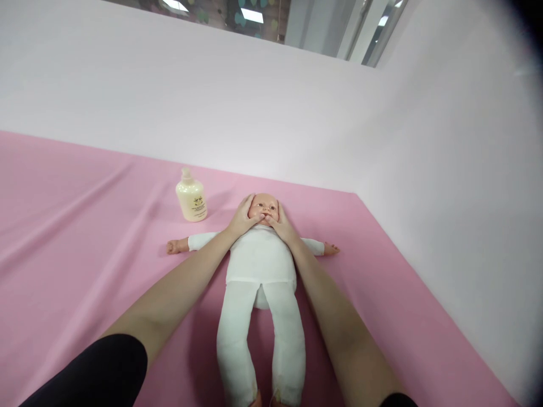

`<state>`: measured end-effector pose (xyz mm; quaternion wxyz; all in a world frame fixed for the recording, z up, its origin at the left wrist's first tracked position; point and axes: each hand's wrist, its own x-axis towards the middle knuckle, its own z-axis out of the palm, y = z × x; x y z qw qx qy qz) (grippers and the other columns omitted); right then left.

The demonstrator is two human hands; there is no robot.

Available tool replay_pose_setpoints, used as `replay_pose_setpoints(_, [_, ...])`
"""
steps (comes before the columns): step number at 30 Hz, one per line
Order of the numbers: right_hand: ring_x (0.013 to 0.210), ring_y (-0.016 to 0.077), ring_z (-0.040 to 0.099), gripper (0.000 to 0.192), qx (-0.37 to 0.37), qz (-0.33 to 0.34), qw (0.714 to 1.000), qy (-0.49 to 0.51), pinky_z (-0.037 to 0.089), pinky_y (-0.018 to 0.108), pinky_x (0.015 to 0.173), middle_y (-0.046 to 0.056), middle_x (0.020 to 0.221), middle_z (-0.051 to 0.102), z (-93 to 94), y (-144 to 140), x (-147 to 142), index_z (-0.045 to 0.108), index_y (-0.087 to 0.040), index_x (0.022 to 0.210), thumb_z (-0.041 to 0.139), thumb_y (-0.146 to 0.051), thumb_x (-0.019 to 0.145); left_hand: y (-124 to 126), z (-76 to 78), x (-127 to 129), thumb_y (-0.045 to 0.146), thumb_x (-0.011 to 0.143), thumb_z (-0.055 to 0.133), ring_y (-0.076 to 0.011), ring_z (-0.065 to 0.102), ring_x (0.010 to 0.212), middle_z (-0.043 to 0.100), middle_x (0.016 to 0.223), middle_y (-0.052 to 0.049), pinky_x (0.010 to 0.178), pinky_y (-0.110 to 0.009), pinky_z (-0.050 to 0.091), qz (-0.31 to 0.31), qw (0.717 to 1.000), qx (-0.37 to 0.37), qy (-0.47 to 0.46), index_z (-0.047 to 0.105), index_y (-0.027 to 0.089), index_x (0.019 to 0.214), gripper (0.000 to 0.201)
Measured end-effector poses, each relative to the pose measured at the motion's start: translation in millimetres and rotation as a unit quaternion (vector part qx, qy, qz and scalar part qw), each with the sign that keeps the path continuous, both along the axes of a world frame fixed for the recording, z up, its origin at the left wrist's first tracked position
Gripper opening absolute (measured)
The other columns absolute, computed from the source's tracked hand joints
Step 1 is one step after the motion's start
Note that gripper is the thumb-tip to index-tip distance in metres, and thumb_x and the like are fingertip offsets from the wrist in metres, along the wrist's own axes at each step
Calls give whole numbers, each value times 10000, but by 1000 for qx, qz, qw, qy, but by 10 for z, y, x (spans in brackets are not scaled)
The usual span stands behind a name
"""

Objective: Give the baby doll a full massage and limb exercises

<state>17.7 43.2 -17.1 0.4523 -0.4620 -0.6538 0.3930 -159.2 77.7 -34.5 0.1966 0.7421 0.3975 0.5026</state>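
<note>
A baby doll [259, 265] in a white suit lies on its back on a pink sheet [85, 237], arms spread out to both sides. My left hand [242, 217] cups the left side of the doll's head, thumb at its mouth. My right hand [282, 225] rests against the right cheek, its thumb also at the mouth. Both hands touch the head with fingers spread along it. A cream lotion bottle [192, 196] with a pump top stands upright just left of the doll's head.
White walls [445, 169] rise behind and to the right of the pink sheet, meeting in a corner past the doll. The sheet has long folds on its left part.
</note>
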Motion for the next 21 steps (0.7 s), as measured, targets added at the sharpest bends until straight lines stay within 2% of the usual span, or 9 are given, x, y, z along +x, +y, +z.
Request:
replay_pose_setpoints(7, [1315, 223, 437, 1030, 3, 37, 998, 41, 337, 392, 1112, 85, 1462, 404, 37, -17, -20, 145, -220, 1487, 720, -502, 680, 51, -45, -3, 655, 630, 672, -334, 319, 1356, 347, 1446, -170, 1131, -485, 253, -9, 1000, -23, 3, 287, 167, 1435, 1016])
replay_pose_setpoints(9, [1332, 222, 414, 1028, -2, 24, 999, 31, 315, 398, 1125, 80, 1473, 387, 37, -16, -19, 138, -224, 1489, 710, -511, 685, 40, -36, -3, 648, 658, 650, -328, 310, 1361, 341, 1449, -169, 1136, -477, 246, -7, 1000, -24, 4, 288, 160, 1435, 986])
replay_pose_setpoints(15, [1427, 207, 232, 947, -34, -20, 999, -16, 159, 407, 1184, 45, 1547, 235, 42, -30, -12, 83, -229, 1502, 592, -566, 778, -18, 11, 17, 561, 769, 568, -293, 323, 1358, 350, 1441, -175, 1143, -456, 240, 4, 1000, -19, 3, 309, 122, 1419, 827])
replay_pose_setpoints(21, [1438, 183, 196, 902, -31, -16, 999, -24, 145, 374, 1186, 46, 1567, 168, 18, -25, 2, 68, -212, 1503, 499, -613, 820, -38, 38, 26, 552, 768, 575, -290, 332, 1352, 358, 1439, -173, 1143, -463, 241, 3, 1000, -19, 0, 323, 128, 1407, 808])
